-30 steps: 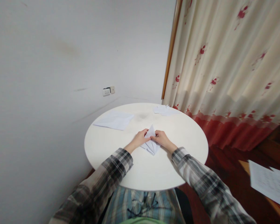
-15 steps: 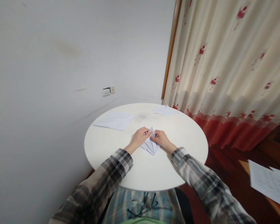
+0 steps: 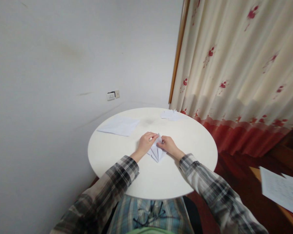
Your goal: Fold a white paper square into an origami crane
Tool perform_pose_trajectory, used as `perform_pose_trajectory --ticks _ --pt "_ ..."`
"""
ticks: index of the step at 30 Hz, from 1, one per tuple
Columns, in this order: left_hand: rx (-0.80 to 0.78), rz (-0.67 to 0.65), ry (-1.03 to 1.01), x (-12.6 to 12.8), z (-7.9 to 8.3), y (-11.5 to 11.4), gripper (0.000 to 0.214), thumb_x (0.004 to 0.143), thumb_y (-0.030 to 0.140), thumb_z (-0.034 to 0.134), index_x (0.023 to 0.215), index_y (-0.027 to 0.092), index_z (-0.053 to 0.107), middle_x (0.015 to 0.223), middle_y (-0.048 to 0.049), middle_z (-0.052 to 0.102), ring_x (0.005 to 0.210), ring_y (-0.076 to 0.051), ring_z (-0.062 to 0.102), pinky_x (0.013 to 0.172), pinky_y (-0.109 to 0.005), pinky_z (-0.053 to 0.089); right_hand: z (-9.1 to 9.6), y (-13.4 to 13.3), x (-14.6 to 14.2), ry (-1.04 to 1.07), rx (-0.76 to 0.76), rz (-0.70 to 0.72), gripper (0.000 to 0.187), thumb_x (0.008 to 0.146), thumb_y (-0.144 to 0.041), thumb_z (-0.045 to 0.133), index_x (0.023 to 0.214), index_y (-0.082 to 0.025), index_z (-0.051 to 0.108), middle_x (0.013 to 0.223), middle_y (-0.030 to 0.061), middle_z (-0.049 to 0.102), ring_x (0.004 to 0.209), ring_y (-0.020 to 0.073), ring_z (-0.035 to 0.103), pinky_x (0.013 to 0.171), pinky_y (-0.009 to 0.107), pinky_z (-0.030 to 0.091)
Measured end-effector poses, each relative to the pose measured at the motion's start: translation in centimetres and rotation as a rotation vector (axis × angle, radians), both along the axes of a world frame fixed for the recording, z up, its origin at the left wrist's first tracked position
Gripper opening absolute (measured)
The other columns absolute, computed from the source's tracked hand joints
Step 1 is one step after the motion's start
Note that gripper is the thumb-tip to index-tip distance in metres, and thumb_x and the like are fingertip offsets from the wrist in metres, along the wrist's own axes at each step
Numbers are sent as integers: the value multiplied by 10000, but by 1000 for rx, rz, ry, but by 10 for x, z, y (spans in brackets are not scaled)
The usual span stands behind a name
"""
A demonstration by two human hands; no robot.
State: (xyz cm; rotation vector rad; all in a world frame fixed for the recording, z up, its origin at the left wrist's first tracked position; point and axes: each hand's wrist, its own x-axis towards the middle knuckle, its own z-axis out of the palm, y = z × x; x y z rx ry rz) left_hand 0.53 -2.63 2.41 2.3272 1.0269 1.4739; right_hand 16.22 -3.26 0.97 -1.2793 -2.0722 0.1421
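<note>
A folded white paper piece (image 3: 156,152) with a pointed lower tip lies near the middle of the round white table (image 3: 117,159). My left hand (image 3: 147,143) pinches its upper left part, fingers closed over the paper's top. My right hand (image 3: 168,145) grips its upper right edge, fingers curled on it. Both hands meet at the paper's top point, which they mostly hide. Both forearms wear plaid sleeves.
A flat white sheet (image 3: 119,125) lies at the table's back left. A crumpled white paper (image 3: 171,114) sits at the far edge by the flowered curtain (image 3: 236,71). Printed sheets (image 3: 280,191) rest on a wooden surface at the lower right. A wall socket (image 3: 113,95) is behind.
My left hand has slid up and over the paper's top point, covering more of it. The paper's upper tip is now lower and less visible. The right hand has barely moved.
</note>
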Motion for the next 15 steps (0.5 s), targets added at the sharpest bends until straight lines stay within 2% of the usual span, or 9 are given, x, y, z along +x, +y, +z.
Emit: perform_pose_trajectory --ticks 9,15 --pt "184 -1 -37 1 -1 0 140 800 238 541 737 169 647 748 -38 671 729 -149 591 696 -289 475 1 -2 -1 -18 -21 -21 156 707 -267 580 617 -142 551 571 -24 488 534 83 367 525 206 234" --pt "224 6 -38 2 2 -3 113 798 203 535 758 176 638 759 -35 669 739 -150 594 691 -290 480 3 -4 -2 -20 -13 -18 150 703 -247 582 603 -144 538 571 -24 475 537 85 358 534 209 235"
